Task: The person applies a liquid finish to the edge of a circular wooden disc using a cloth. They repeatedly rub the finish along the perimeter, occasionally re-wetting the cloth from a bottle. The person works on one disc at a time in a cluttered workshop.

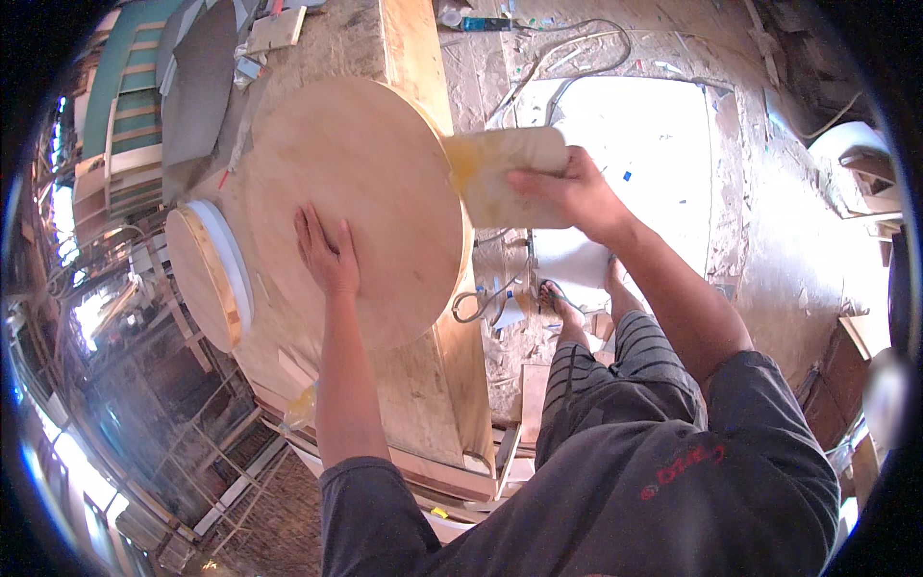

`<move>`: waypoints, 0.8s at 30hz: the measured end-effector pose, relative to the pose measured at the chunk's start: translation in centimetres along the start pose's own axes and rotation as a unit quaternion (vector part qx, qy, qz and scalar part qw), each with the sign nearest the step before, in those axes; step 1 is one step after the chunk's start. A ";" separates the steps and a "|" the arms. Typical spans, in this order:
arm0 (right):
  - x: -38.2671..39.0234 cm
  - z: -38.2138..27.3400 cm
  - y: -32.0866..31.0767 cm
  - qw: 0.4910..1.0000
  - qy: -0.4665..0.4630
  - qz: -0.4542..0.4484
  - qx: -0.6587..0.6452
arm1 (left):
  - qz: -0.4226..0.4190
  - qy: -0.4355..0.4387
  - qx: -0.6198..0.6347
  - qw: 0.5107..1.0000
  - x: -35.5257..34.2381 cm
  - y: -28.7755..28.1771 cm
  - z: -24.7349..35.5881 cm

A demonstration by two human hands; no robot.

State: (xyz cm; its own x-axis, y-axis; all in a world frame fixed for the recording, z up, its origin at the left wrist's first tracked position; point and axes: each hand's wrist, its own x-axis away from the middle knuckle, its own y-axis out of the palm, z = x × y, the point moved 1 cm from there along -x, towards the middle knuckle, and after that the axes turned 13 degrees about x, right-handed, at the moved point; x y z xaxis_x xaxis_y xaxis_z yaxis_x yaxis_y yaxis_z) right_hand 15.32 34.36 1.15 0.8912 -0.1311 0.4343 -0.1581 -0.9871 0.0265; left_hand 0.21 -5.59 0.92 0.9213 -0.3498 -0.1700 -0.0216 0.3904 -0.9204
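Note:
A large round wooden disc [394, 183] lies on the workbench. My left hand [330, 258] rests on top of it, palm down with the fingers stretched out. In my right hand [585, 200] is a flat, pale spreader [505, 192], gripped by its right end. Yellow glue-like smears mark its left end, which meets or overlaps the disc's right edge. Whether it presses against the rim, I cannot tell. The disc's underside is hidden.
A second round wooden piece [197, 279] with a white band stands at the bench's left side. Near my left forearm is a translucent container [302, 409] with something yellow. A white sheet [663, 144] covers part of the floor, with a cable [562, 56] beside it. Grey sheets [197, 91] lean at the upper left.

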 end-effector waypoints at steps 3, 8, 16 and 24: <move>-2.9 0.9 -3.2 0.994 -0.065 -0.010 -0.092 | -0.004 -0.003 0.005 1.000 0.3 -0.1 -0.3; -10.1 1.7 -5.3 0.985 -0.153 -0.075 0.031 | -0.016 -0.031 0.014 0.999 0.2 -0.1 0.8; -16.6 0.7 -2.4 0.953 -0.224 -0.138 0.151 | -0.016 -0.017 0.037 0.999 0.2 -0.6 0.9; -18.0 0.3 -1.5 0.922 -0.322 -0.168 0.132 | -0.021 -0.011 0.051 0.998 0.3 -0.8 0.8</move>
State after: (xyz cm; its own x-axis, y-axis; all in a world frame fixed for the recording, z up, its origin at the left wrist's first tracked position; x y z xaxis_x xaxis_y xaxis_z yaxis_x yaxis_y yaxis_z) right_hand -0.34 38.13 -6.99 0.9523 0.2426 -0.1849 0.2066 -0.9590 -0.1941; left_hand 0.84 -5.38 1.88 0.9292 -0.3486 -0.1230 0.0556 0.4606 -0.8858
